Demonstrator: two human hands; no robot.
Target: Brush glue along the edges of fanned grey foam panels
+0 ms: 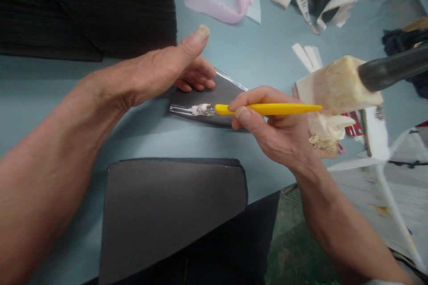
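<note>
My right hand (274,131) is closed around a yellow-handled brush (267,108), held level with its white, glue-laden bristles (202,109) pointing left. The bristles touch the near edge of a small dark grey piece (219,93) lying on the pale blue table (254,49); a wet shiny strip runs along that edge. My left hand (167,71) rests on the far side of the piece, fingers curled down onto it and thumb raised.
A stack of larger dark grey sheets (170,205) lies at the table's near edge. A glue-crusted container (337,87) with a dark handle (391,69) stands at the right. Black fabric (87,9) lies far left; pink and white strips (214,0) are scattered at the back.
</note>
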